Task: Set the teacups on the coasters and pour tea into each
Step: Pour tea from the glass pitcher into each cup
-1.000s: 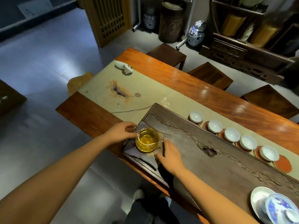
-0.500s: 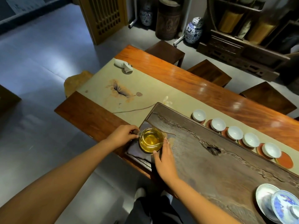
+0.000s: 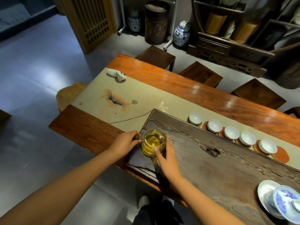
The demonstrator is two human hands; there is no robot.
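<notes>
A glass pitcher of yellow tea stands at the left end of the dark wooden tea tray. My left hand is closed on a small dark handle at the pitcher's left side. My right hand cups the pitcher's near right side, fingers against the glass. Several white teacups sit in a row on red-brown coasters along the tray's far edge, all looking empty. One bare coaster lies at the right end of the row.
A blue-and-white lidded bowl on a saucer sits at the tray's near right. A white ceramic figurine lies on the beige runner. Wooden stools line the table's far side.
My right hand has slid up from the tray to close around the pitcher's side. The pitcher has shifted slightly right. My left hand stays on the handle.
</notes>
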